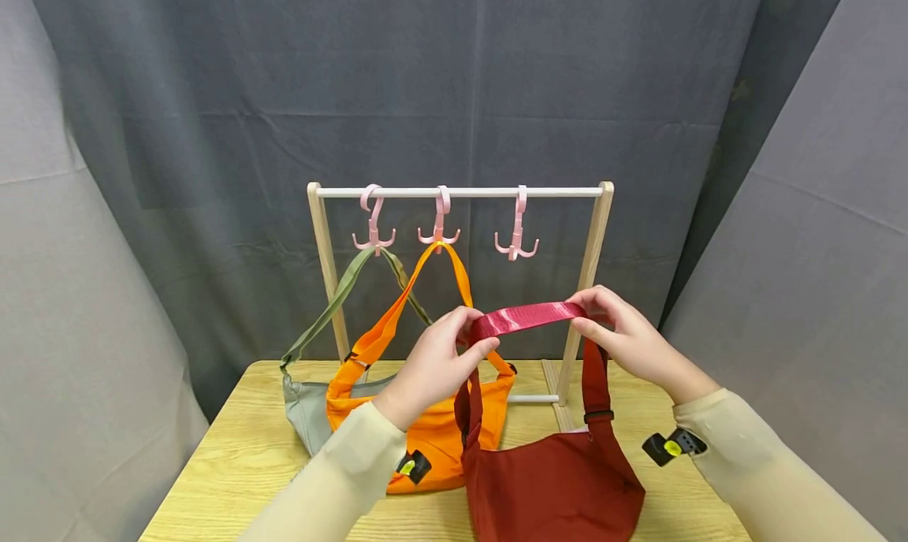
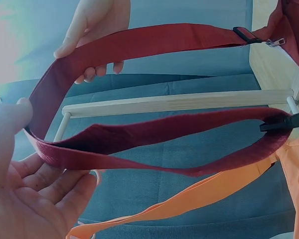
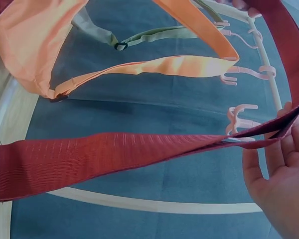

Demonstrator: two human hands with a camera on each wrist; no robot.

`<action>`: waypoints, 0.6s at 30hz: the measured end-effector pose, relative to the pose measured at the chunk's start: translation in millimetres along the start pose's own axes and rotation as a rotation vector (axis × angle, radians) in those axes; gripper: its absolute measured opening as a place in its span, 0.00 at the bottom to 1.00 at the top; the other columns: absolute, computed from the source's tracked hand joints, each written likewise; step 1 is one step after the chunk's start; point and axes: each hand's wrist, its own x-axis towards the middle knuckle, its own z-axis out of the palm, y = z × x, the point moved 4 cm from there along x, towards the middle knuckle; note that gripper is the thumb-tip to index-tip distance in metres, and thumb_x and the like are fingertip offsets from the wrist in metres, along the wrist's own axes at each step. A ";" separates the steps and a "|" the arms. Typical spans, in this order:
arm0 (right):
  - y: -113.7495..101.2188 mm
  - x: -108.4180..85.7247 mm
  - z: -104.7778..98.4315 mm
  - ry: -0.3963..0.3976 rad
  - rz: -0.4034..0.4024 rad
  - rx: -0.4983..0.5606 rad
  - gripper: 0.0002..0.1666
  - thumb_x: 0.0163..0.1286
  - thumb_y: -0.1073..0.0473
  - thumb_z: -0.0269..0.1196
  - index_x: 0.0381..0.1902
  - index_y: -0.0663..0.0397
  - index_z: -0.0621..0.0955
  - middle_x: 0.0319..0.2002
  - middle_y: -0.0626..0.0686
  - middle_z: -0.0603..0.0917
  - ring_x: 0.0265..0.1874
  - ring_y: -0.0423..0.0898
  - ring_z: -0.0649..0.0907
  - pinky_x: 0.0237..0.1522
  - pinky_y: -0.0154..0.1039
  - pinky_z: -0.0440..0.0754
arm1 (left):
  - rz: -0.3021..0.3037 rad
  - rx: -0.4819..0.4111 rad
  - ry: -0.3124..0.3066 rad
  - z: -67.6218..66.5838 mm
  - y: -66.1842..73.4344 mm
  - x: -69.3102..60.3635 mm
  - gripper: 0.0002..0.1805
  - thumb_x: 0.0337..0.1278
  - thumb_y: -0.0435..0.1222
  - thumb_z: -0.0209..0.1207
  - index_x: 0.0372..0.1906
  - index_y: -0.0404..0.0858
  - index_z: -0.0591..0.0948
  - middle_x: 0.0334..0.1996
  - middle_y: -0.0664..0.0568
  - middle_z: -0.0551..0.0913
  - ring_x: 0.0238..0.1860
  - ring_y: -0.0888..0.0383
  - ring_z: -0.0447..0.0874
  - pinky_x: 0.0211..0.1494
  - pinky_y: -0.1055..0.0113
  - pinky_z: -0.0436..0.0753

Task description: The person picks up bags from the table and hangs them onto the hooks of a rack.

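Observation:
A dark red shoulder bag (image 1: pixel 556 483) hangs upright from its wide strap (image 1: pixel 528 317), low over the front of the table. My left hand (image 1: pixel 440 361) pinches the strap's top at the left, thumb on the near side. At the other end of that raised stretch, my right hand (image 1: pixel 631 341) grips the strap between thumb and fingers. Between the hands the strap runs nearly level; its two sides drop to black buckles. In the right wrist view, the right hand (image 3: pixel 284 179) has its fingers around the strap's bend. The bag's bottom is cut off by the head view's edge.
A rack with a white rail (image 1: pixel 482 192) and wooden posts stands on the wooden table (image 1: pixel 213 479). An orange bag (image 1: pixel 433 439) hangs from the middle pink hook (image 1: pixel 439 223), a grey-green bag (image 1: pixel 305 416) from the left one (image 1: pixel 373 227). The right hook (image 1: pixel 517 231) is bare.

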 end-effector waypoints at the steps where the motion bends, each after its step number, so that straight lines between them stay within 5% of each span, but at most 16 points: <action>1: -0.3 0.9 -0.4 0.001 0.004 0.005 0.14 0.76 0.61 0.63 0.56 0.58 0.77 0.47 0.55 0.80 0.37 0.44 0.81 0.37 0.34 0.80 | -0.003 -0.009 0.001 -0.6 -0.5 1.0 0.19 0.69 0.46 0.65 0.57 0.43 0.78 0.43 0.55 0.82 0.42 0.59 0.81 0.45 0.68 0.84; 18: -13.8 17.5 -6.5 0.036 0.012 0.063 0.15 0.77 0.62 0.61 0.58 0.61 0.76 0.42 0.51 0.78 0.36 0.40 0.77 0.36 0.31 0.76 | -0.034 -0.059 0.009 -11.4 1.4 13.7 0.18 0.69 0.46 0.65 0.56 0.43 0.79 0.42 0.54 0.83 0.40 0.57 0.81 0.44 0.65 0.83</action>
